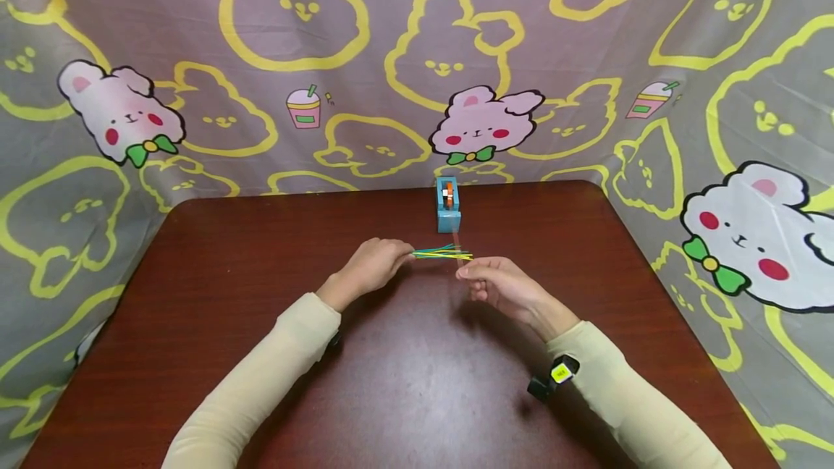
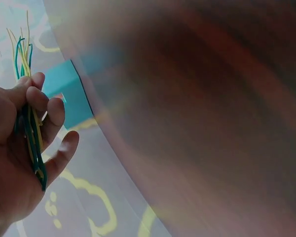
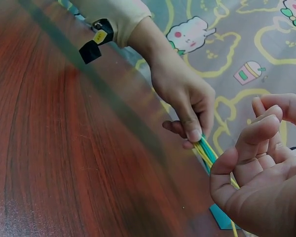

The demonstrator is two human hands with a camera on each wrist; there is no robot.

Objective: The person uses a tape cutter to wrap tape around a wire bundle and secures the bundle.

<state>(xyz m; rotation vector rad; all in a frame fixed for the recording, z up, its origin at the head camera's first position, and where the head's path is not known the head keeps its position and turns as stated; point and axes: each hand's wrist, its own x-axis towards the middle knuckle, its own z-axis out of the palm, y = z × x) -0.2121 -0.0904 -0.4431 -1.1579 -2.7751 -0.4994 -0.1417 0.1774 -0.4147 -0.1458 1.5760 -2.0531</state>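
My left hand (image 1: pixel 374 266) pinches a bundle of thin yellow and green wires (image 1: pixel 439 253) between thumb and fingers. In the left wrist view the wires (image 2: pixel 24 59) stick out past the fingertips, and their other ends lie along the palm. My right hand (image 1: pixel 504 288), just right of the bundle's free ends, pinches a narrow see-through strip of tape (image 1: pixel 459 246) between thumb and forefinger. From the head, the strip appears to cross the wires near their tips; whether it touches them I cannot tell. The right wrist view shows the right hand (image 3: pixel 259 163) without a clear sight of the tape.
A blue tape dispenser (image 1: pixel 448 219) with an orange and white core stands beyond the hands, near the back edge of the brown table (image 1: pixel 293 223). Patterned cloth (image 1: pixel 391 143) hangs behind the table and along its sides. Wrist-worn devices (image 1: pixel 562 371) sit on the sleeves.
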